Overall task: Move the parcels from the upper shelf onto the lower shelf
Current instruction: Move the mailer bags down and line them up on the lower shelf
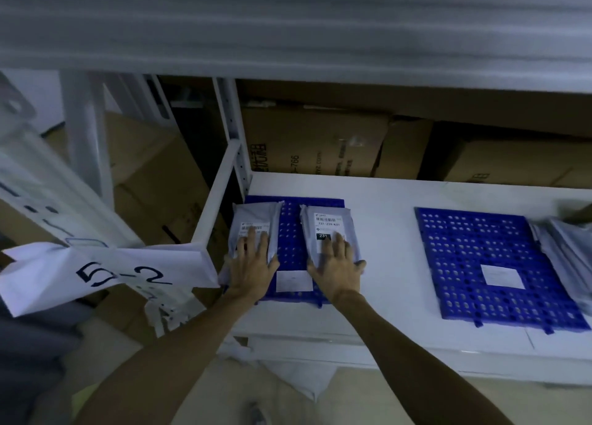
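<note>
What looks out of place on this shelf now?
The 5-2 sign is crumpled and hangs askew at the rack's corner. Far right, grey bags overlap the right mat's edge untidily. The two parcels under the left hand and right hand lie flat on the left mat.

Dim light, stacked cardboard boxes (314,142)
</note>
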Demonstrator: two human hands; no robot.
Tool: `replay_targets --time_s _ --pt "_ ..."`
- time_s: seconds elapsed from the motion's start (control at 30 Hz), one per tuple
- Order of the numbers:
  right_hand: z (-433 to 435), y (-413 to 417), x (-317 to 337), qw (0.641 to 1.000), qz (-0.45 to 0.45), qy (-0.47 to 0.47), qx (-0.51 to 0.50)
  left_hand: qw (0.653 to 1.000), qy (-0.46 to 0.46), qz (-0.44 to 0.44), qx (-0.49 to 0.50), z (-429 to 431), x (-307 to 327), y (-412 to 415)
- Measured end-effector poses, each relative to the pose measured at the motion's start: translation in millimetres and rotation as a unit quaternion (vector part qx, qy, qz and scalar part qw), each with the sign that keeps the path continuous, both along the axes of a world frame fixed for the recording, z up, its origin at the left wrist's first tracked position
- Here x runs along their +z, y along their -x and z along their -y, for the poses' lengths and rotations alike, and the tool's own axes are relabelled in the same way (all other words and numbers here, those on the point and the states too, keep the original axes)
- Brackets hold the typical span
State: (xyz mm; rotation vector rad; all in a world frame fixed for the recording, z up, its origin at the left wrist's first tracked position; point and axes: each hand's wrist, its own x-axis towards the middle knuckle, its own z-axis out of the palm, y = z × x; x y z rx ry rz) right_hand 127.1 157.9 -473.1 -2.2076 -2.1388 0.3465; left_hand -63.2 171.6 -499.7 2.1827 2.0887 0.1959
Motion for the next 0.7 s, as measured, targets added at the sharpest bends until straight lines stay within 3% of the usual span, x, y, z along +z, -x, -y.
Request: replay_targets --time_s 0.7 --pt "-4 6 -28 0.998 -0.013 0.058 -0.038 0.999 0.030 0.009 0.016 3 -33 -3"
